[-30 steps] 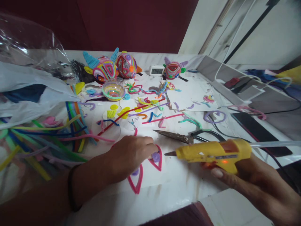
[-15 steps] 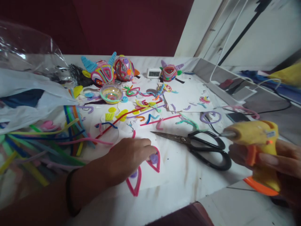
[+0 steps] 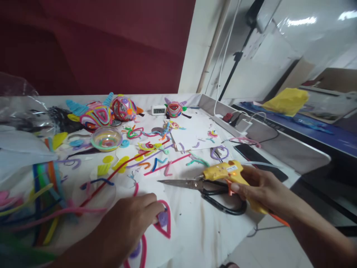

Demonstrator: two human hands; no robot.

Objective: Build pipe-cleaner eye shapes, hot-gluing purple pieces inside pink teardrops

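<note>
Glue gun [image 3: 224, 172] fills right hand [image 3: 259, 188], fingers closed; left hand [image 3: 131, 219], fingers bunched, touches pink loop [image 3: 169, 219]

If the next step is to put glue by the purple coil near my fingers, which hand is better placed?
Probably the right hand: it holds the glue gun, nozzle facing left. The left hand has its fingers at the purple coil, so it seems better for steadying.

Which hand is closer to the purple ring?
Right. The right hand, holding the glue gun, is nearside and right of the purple ring; the left hand, well to its left.
</note>
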